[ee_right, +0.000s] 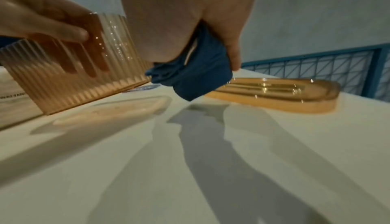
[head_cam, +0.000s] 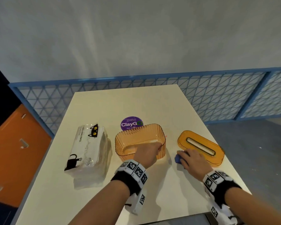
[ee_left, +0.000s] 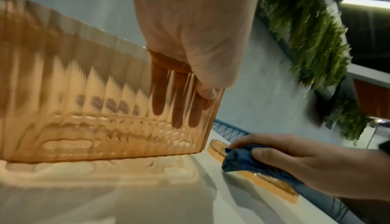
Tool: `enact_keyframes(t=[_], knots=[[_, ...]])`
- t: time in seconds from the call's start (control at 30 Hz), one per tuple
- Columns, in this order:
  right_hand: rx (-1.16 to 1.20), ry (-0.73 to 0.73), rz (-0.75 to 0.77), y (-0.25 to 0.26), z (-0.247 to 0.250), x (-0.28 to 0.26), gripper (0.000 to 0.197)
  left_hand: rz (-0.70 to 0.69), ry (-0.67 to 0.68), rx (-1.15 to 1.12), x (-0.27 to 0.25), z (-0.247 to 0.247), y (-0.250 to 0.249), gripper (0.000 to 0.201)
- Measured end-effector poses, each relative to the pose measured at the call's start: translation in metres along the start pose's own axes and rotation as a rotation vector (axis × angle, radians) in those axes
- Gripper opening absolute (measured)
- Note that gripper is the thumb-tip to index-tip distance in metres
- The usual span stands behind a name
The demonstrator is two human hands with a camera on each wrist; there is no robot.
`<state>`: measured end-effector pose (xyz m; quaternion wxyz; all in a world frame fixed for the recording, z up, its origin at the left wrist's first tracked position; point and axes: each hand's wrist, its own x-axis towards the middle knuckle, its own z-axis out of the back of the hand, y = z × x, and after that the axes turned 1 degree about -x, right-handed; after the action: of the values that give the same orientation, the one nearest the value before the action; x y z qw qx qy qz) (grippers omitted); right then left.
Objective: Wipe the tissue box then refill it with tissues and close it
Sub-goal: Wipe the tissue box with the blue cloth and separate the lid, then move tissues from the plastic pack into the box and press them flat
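Note:
An open ribbed orange tissue box point(head_cam: 139, 140) point(ee_left: 84, 97) point(ee_right: 69, 79) is tilted, its right end raised off the white table point(head_cam: 104, 200). My left hand point(head_cam: 148, 152) point(ee_left: 190, 44) point(ee_right: 42, 21) grips its near right wall, fingers inside and thumb outside. The orange lid point(head_cam: 201, 147) point(ee_left: 265, 181) point(ee_right: 280, 94) with a slot lies flat to the right. My right hand point(head_cam: 193, 159) point(ee_left: 306, 162) point(ee_right: 190, 19) holds a bunched blue cloth point(head_cam: 178, 158) point(ee_left: 244, 159) point(ee_right: 194, 76) just above the table at the lid's near left end. A wrapped tissue pack point(head_cam: 89, 153) with a black cat print lies at the left.
A round purple sticker point(head_cam: 131, 124) lies on the table behind the box. A blue mesh fence point(head_cam: 217, 95) runs behind the table. An orange cabinet point(head_cam: 15, 151) stands at the left. The table's front edge is near my forearms.

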<state>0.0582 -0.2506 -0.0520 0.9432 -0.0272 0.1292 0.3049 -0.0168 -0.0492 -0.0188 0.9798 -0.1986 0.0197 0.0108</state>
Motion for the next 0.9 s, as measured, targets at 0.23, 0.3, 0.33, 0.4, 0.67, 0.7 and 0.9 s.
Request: enact_keyframes(t=[0.23,0.3,0.33,0.4,0.67,0.7,0.9], knots=[[-0.080,0.331,-0.028,-0.003,-0.030,-0.012,0.134,0.017,0.098,0.082,0.013,-0.014,0.004,0.031],[-0.071,0.328,-0.046,-0.001,-0.027,-0.010,0.131,0.019,0.142,0.107,0.016,-0.016,0.001,0.031],[-0.049,0.336,-0.056,0.001,-0.024,-0.009,0.121,0.023,0.161,0.121,0.017,-0.017,0.000,0.031],[-0.024,0.355,-0.060,0.005,-0.018,-0.010,0.079,0.033,0.185,0.132,0.019,-0.018,-0.002,0.030],[0.079,-0.020,-0.007,0.026,0.036,-0.001,0.058,0.012,0.016,0.017,0.010,0.008,0.002,0.038],[0.063,-0.088,0.035,0.035,0.044,0.002,0.058,0.024,-0.058,0.005,0.006,0.017,0.008,0.038],[0.034,-0.300,0.359,0.113,0.074,0.031,0.049,0.316,-0.278,0.103,-0.056,0.069,0.078,0.043]])
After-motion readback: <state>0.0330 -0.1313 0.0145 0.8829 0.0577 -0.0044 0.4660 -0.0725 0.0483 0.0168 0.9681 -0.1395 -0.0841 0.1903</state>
